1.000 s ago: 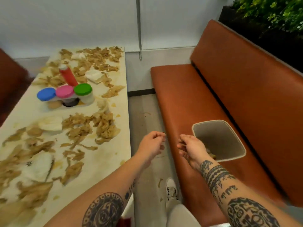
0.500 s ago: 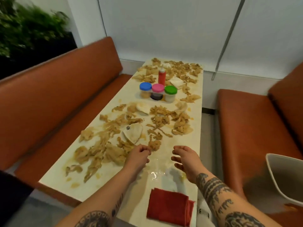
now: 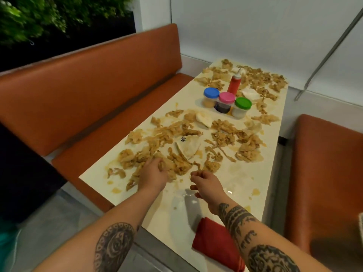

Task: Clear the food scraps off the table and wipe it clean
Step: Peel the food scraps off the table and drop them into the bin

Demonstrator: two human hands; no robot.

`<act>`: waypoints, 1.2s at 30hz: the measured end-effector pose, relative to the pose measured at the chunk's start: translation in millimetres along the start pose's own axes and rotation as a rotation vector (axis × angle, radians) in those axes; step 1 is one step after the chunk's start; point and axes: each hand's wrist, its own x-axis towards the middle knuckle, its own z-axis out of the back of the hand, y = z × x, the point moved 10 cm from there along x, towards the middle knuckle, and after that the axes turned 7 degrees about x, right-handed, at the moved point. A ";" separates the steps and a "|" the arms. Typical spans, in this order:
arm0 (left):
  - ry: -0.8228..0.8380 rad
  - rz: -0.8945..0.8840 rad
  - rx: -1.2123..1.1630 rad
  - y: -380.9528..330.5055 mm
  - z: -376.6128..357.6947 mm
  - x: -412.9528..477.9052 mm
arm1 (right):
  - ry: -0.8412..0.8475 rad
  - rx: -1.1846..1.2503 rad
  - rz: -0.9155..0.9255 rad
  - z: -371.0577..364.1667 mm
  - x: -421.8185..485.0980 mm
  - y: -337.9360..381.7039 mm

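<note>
Brown food scraps [image 3: 172, 142] and pale flat pieces [image 3: 189, 149] are strewn over most of the cream table [image 3: 245, 179]. My left hand [image 3: 154, 174] rests on the nearest heap, fingers curled into the scraps. My right hand [image 3: 206, 186] hovers just right of it, fingers loosely curled, with nothing seen in it. A folded red cloth [image 3: 215, 246] lies at the table's near edge under my right forearm.
Three jars with blue [image 3: 211, 97], pink [image 3: 225, 102] and green [image 3: 242, 107] lids stand mid-table with a red squeeze bottle [image 3: 234, 83] behind. Orange benches flank the table at left [image 3: 88, 79] and right [image 3: 324, 173]. A bin's pale rim [image 3: 361, 220] shows at the right edge.
The view swung from the bin on the right bench to the table. Both hands moved forward over it, and the left hand has dug into the near heap of scraps.
</note>
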 end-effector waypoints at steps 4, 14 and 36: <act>0.058 -0.031 0.068 2.7 -7.4 4.9 | 0.033 -0.071 0.013 -12.1 3.8 4.8; -0.013 -0.134 -0.156 -38.0 16.0 6.1 | -0.005 -0.031 0.120 2.6 16.2 26.2; 0.283 -0.048 -0.585 -74.3 -33.3 -23.3 | 0.005 0.602 -0.199 7.9 -2.7 12.1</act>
